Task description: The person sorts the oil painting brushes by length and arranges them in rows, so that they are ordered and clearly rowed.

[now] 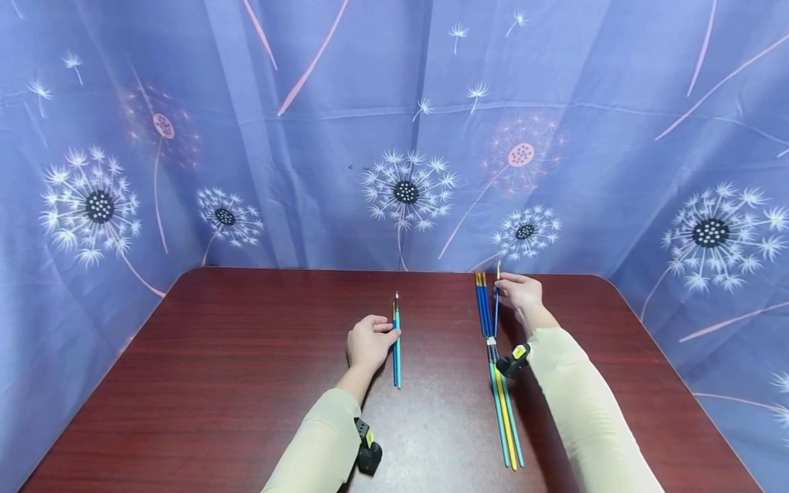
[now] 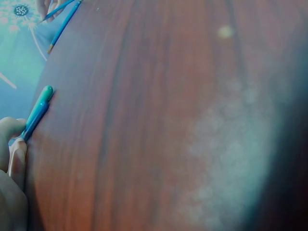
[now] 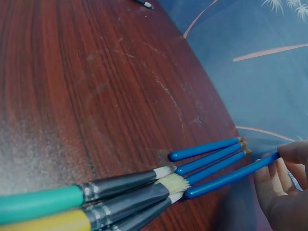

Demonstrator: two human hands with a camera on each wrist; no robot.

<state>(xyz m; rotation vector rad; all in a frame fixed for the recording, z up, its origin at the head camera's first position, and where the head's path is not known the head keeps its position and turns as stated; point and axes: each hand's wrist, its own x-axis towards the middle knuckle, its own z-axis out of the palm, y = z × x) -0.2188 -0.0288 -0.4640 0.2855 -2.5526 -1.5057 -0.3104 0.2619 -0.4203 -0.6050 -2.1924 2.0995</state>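
Near the middle of the table, my left hand (image 1: 368, 344) pinches a teal paintbrush (image 1: 398, 363) and a blue paintbrush (image 1: 394, 373) side by side. Their rounded handle ends show past the fingers in the left wrist view. At the back right, my right hand (image 1: 520, 296) pinches one blue paintbrush (image 3: 231, 177) close to its bristle end, which points to the curtain. Three more blue paintbrushes (image 3: 209, 158) lie parallel just left of it. Below them are larger brushes, a yellow one (image 1: 507, 421) between two teal ones, with pale bristles meeting the blue handle ends.
The dark red wooden table (image 1: 246, 383) has its back edge close beyond the right hand. A blue-purple curtain (image 1: 320, 171) with dandelion prints hangs behind and at both sides. Each forearm wears a small black camera (image 1: 368, 455).
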